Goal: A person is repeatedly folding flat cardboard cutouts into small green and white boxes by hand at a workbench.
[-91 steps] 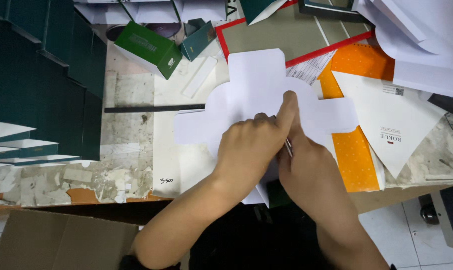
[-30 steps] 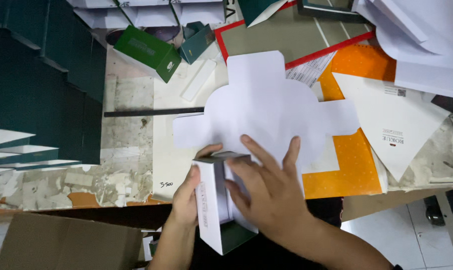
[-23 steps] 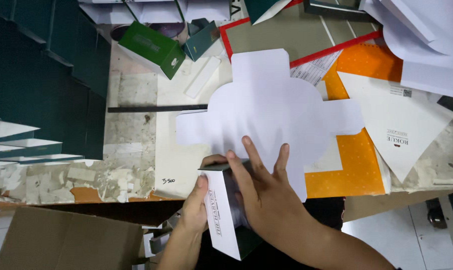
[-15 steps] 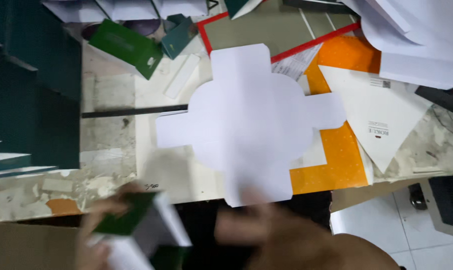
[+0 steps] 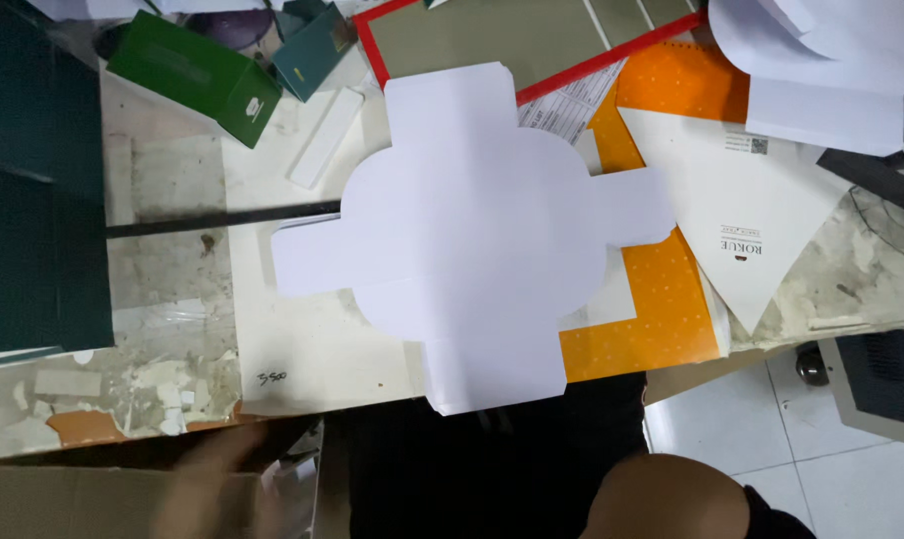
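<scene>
**Blank flat on bench, left hand low at carton**

Left hand (image 5: pixel 213 479) down at near left, just a blur over the brown carton (image 5: pixel 63 504). Fingers apart or together: can't tell, too smeared. Right hand out of shot; only a rounded bare limb (image 5: pixel 662 494) at near right, arm or knee unclear.

White die-cut blank (image 5: pixel 472 240) mid-bench, flat, round body w/ four square tabs, near tab hanging just over the bench (image 5: pixel 163 289) edge. Untouched, well apart from the hand.

Handling, as a judgement: thin sheet, prob. slides and creases easily. Best pinned flat w/ one palm at centre, tabs lifted one at a time along the fold lines. Overhanging tab likely to snag on a sleeve.

Packages & labels:
- Green box (image 5: pixel 198 75) far left, lying tilted, small white round emblem on its end.
- Teal box (image 5: pixel 312 50) just right of it, open.
- White strip (image 5: pixel 324 138) btwn the boxes and the blank.
- Printed slip (image 5: pixel 562 100) far centre, peeking from under the blank.
- Orange sheet (image 5: pixel 662 299) right, partly under the blank, fine dots.
- White triangle card (image 5: pixel 741 220) on the orange, small dark print and a red mark toward its near tip, tiny code square at far edge.
- Red-edged board (image 5: pixel 492 35) far centre.
</scene>
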